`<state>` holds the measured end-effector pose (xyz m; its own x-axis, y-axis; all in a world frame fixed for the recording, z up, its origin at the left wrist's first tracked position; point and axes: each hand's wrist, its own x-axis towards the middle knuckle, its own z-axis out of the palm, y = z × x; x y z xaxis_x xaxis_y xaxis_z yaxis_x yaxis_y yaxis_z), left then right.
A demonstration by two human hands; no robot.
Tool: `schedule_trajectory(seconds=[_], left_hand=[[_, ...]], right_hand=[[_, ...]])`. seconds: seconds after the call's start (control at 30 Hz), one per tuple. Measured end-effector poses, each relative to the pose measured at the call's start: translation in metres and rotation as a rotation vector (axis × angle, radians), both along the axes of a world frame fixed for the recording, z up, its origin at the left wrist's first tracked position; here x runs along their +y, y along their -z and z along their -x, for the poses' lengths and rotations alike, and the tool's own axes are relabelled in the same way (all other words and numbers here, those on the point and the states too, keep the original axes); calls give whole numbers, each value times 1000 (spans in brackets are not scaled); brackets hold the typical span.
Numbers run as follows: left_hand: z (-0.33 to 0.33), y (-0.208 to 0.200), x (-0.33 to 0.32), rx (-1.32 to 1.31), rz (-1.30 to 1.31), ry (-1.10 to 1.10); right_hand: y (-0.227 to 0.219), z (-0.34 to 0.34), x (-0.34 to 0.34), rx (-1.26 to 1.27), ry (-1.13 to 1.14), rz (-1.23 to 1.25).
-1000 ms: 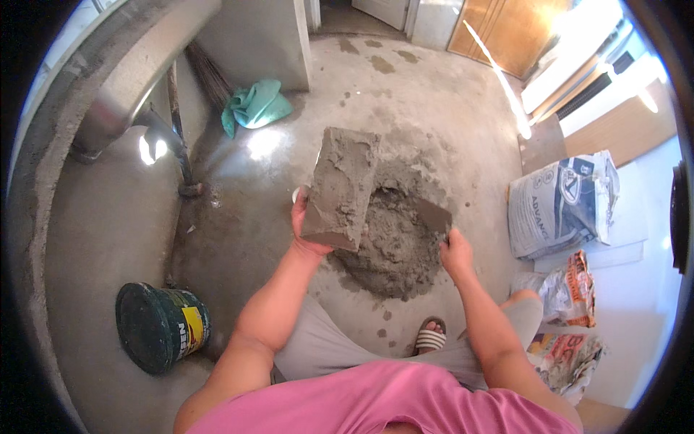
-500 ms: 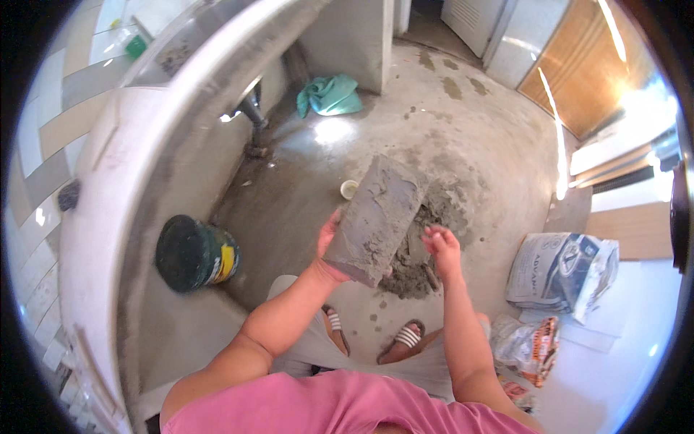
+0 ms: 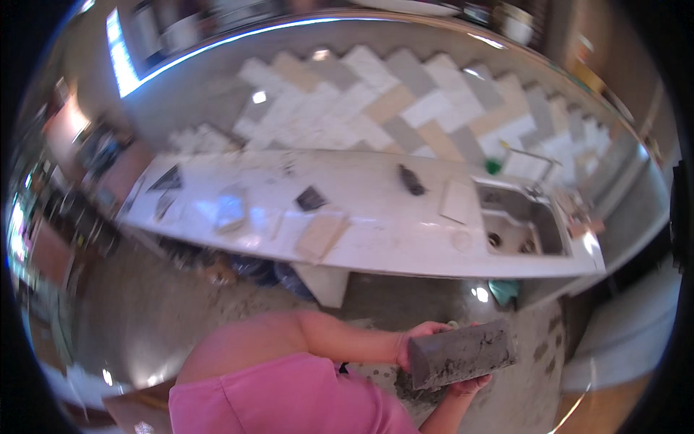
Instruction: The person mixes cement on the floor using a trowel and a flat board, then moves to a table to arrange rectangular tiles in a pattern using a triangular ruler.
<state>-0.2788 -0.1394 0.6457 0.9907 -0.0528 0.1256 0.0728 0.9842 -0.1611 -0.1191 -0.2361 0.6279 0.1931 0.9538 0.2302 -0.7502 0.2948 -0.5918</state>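
Observation:
A rectangular tile (image 3: 466,353), its upward face coated with wet grey mortar, is held low in the right part of the head view, short of the countertop. My left hand (image 3: 423,334) is closed on its far left edge, with the fingers partly behind it. Along the near edge my right hand (image 3: 471,385) supports the tile from below, fingers curled around it. Part of a dark mortar heap (image 3: 419,396) shows on the floor beneath.
Before me runs a white countertop (image 3: 376,231) with a steel sink (image 3: 517,224) at its right end. Loose tiles (image 3: 322,235) and dark scraps (image 3: 311,199) lie on it. Behind, herringbone tiles (image 3: 390,103) cover part of the wall. A green cloth (image 3: 504,291) lies below the counter.
My view has swung up and left from the floor to the counter and tiled wall. My right hand, earlier free beside the tile, now holds its near edge.

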Motion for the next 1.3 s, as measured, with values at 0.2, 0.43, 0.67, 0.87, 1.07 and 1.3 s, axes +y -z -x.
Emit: schedule_trajectory(seconds=[0.2, 0.43, 0.67, 0.87, 1.07, 1.3], left_hand=[[88, -73, -56, 112, -2, -430], [202, -132, -109, 125, -97, -832], [354, -113, -171, 754, -494, -1413], [546, -113, -225, 2121, -1467, -2164], [699, -193, -232, 2434, -2287, -2262], [847, -203, -216, 2392, -2645, -2147]], right_hand=[[-87, 79, 30, 37, -314, -136], [-125, 217, 54, 136, -613, -235], [-161, 389, 62, 225, -937, -264], [-167, 578, 89, 414, -918, -158], [-170, 762, 86, 527, -1023, -182], [-163, 918, 73, 583, -1164, -64]])
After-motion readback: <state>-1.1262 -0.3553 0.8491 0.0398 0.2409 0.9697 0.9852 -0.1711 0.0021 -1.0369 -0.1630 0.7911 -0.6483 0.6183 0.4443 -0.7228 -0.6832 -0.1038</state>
